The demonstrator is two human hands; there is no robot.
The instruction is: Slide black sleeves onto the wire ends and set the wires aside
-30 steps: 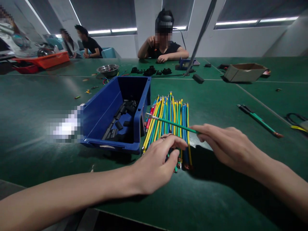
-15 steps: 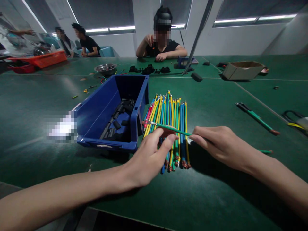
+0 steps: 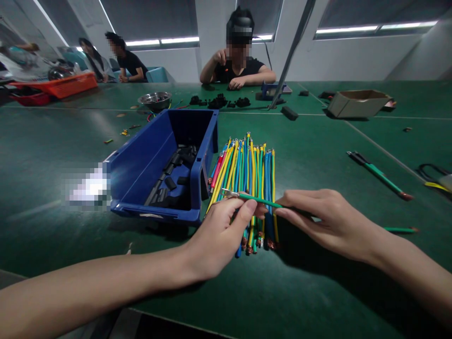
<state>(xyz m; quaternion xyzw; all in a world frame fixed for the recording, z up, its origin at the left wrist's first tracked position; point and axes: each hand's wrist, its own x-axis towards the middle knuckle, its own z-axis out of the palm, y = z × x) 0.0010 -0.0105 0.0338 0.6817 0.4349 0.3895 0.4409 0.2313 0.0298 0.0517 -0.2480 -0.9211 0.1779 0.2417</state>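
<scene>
Between my two hands a short green wire [image 3: 265,201] lies almost level, a silvery metal terminal [image 3: 230,193] on its left end. My left hand [image 3: 226,230] pinches it between thumb and fingers just behind that terminal. With thumb and fingertips, my right hand [image 3: 321,216] grips the wire's other end, which is hidden. Under the wire lies a row of cut wires [image 3: 252,169] in yellow, green, blue and red, with bare copper showing at their near ends. Left of the row stands a blue plastic bin [image 3: 136,183] with small black sleeve-like pieces [image 3: 171,182] inside.
To the right lie a green wire with a black sleeve [image 3: 379,174] and another green wire [image 3: 400,230]. Farther back are a metal bowl [image 3: 155,100], black parts [image 3: 219,101], a cardboard box [image 3: 356,104] and a slanted metal pole [image 3: 291,56]. A person [image 3: 243,66] sits opposite.
The wire's terminal end has shifted right and slightly down, and my left thumb now presses on the wire. My right hand stays on the other end, slightly lower.
</scene>
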